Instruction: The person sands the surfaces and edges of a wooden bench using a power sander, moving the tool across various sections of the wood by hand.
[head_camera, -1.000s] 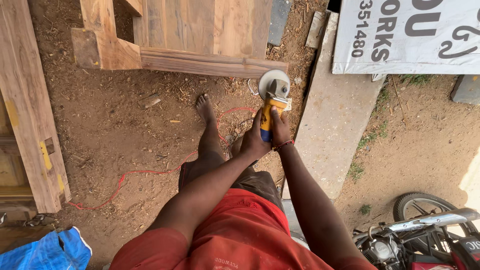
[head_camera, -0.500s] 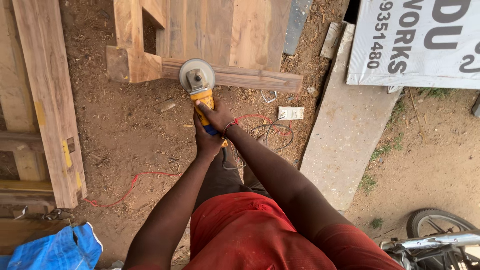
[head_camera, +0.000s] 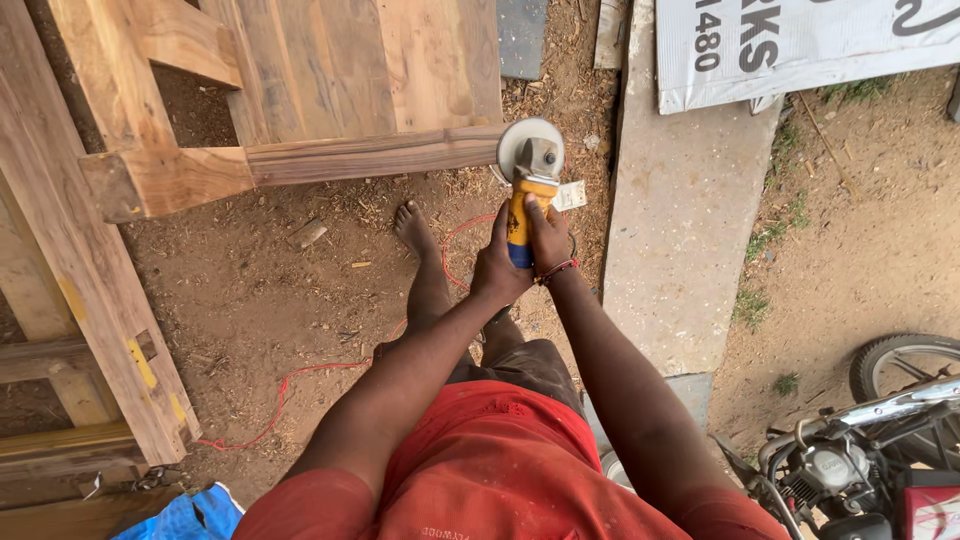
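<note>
Both hands grip a yellow and blue angle grinder (head_camera: 527, 185) with a round grey disc at its far end. My left hand (head_camera: 497, 268) wraps the grinder's handle from the left. My right hand (head_camera: 549, 238), with a red thread bracelet at the wrist, holds the body from the right. The disc sits against the right end of the lower edge of a wooden panelled frame (head_camera: 370, 155) lying on the dirt. My bare foot (head_camera: 413, 228) stands on the ground just left of the grinder.
A red cable (head_camera: 300, 385) snakes over the dirt. Long wooden beams (head_camera: 90, 260) lie at the left. A concrete slab (head_camera: 680, 210) and a white printed banner (head_camera: 800, 45) are at the right, a motorcycle (head_camera: 860, 450) at the lower right, a blue sheet (head_camera: 185, 515) at the lower left.
The grinder and both hands swung from the frame's left-middle edge back to its right end. The view shifted, bringing the motorcycle and my foot back into sight.
</note>
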